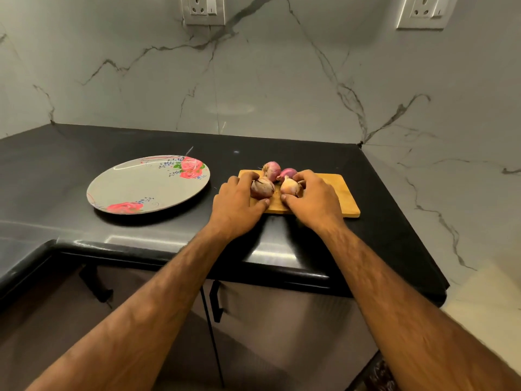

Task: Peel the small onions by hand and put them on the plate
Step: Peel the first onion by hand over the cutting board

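Head view: on a board (338,198), left hand (235,204) curls round one onion (262,188), right hand (313,198) grips a paler onion (290,188), two more onions (272,168) just behind, plate (127,187) at left.

The black counter (84,148) carries two things. A flowered plate (127,190) lies at the left. A wooden board (341,193) lies at the right.

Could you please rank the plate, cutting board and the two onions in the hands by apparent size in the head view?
1. plate and cutting board: too alike to rank; board partly covered.
2. dark onion in the left hand and pale onion in the right hand: alike, far smaller.
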